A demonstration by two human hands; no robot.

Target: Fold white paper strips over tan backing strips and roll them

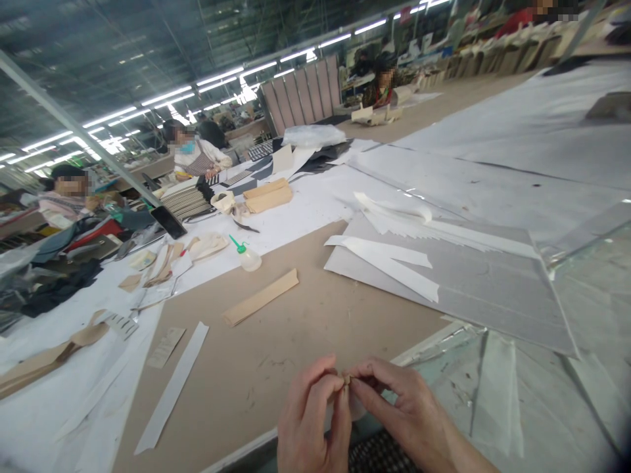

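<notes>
My left hand (315, 417) and my right hand (394, 394) meet at the table's front edge, fingertips almost touching. Between their pinched fingers is a small tan piece (347, 380), mostly hidden by the fingers. Beyond them on the brown board (315, 315) lies a folded tan strip (263, 297). Further left, a white strip (172, 387) lies beside a small beige piece (166, 347).
A green-tipped bottle (246, 255) stands behind the tan strip. White strips (394, 266) lie on a grey sheet (473, 289) at right. A phone (168, 222) and stacked pieces (185, 198) are back left. Several people sit further off.
</notes>
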